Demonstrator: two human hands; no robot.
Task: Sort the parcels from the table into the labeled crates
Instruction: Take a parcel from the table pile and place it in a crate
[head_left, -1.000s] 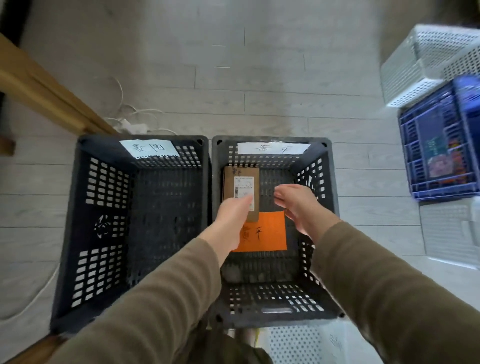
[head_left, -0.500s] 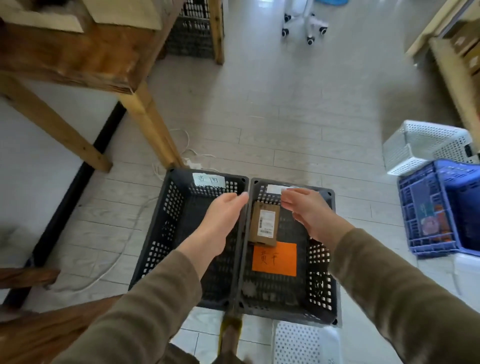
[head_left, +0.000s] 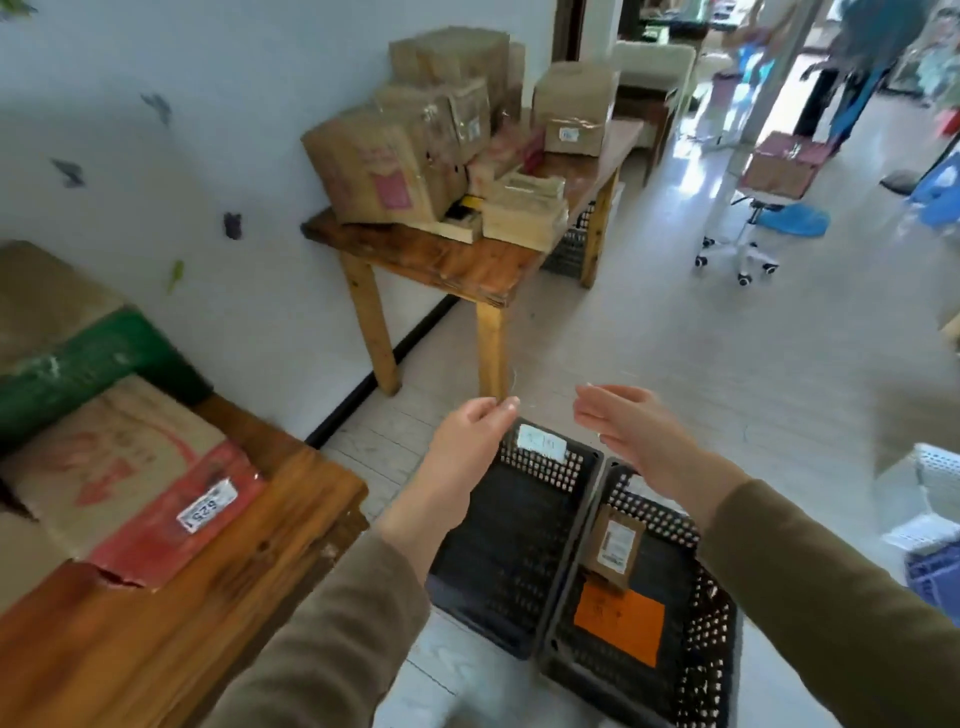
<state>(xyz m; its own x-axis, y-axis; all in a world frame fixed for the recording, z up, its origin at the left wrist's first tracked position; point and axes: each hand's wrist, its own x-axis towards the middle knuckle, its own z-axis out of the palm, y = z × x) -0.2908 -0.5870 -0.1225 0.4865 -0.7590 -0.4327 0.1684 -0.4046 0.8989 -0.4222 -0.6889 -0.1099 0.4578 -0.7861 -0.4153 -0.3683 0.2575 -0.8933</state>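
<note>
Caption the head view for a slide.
Left hand and right hand hang empty above the left crate and right crate, which holds a parcel.

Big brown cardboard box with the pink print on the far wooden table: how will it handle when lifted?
The big brown cardboard box looks stiff, its faces square and uncrushed. Its bulk probably needs a two-handed grip; weight cannot be judged. Flat brown parcels lie beside it on the far wooden table, so pushing might shove them.
</note>
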